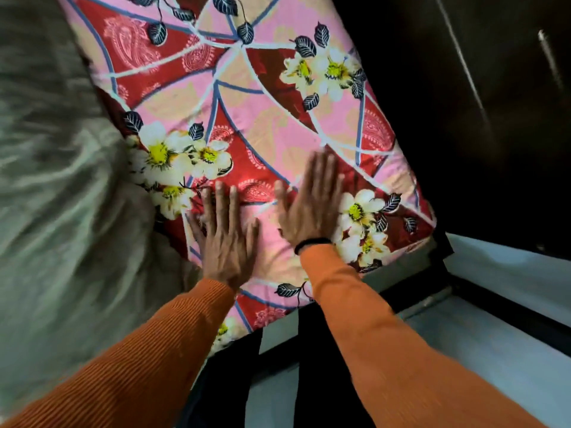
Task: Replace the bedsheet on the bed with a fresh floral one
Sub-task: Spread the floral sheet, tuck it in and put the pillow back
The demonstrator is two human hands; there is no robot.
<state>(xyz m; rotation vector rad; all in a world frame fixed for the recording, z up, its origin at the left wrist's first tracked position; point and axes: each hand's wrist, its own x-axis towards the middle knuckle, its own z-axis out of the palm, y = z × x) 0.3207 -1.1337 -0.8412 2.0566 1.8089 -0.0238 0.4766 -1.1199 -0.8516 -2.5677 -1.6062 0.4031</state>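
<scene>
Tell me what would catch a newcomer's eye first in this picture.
The floral sheet, loud in red and pink with white flowers, fills the middle and top of the view. Both hands lie flat on it near its lower edge, fingers straight: the left hand beside the right hand, orange sleeves below. A rumpled grey-green cloth lies on the left.

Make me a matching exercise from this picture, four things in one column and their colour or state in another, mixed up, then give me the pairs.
Things:
1. left hand
2. wristband
3. sleeves
4. grey cloth

Descriptions:
A. black, around the right wrist
B. bunched beside the floral sheet
C. flat, fingers spread on the sheet
D. orange, ribbed

Pairs: 1-C, 2-A, 3-D, 4-B
</scene>
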